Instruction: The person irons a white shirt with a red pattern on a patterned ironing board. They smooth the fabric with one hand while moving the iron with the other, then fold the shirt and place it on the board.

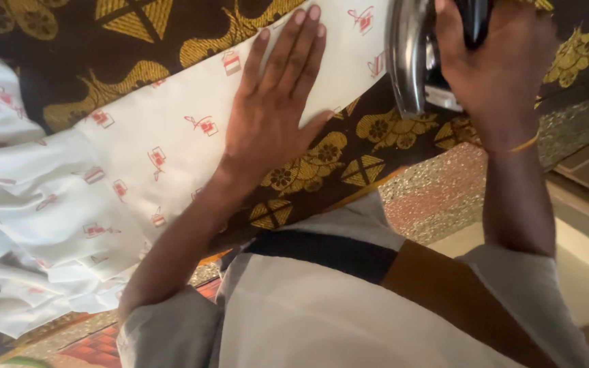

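My left hand [277, 112] lies flat, fingers together, pressing on a white cloth with small red prints [158, 143] spread over a dark brown fabric with yellow patterns [322, 157]. My right hand [492, 65] grips the dark handle of a clothes iron [410, 54] at the top right. The iron's shiny metal soleplate is tilted up, off the cloth, just right of my left fingertips. The iron's upper part is cut off by the frame's edge.
The white cloth bunches in folds at the lower left [28, 232]. A speckled surface edge [438, 197] runs under the patterned fabric. My white shirt and a brown strap [444, 293] fill the bottom of the view.
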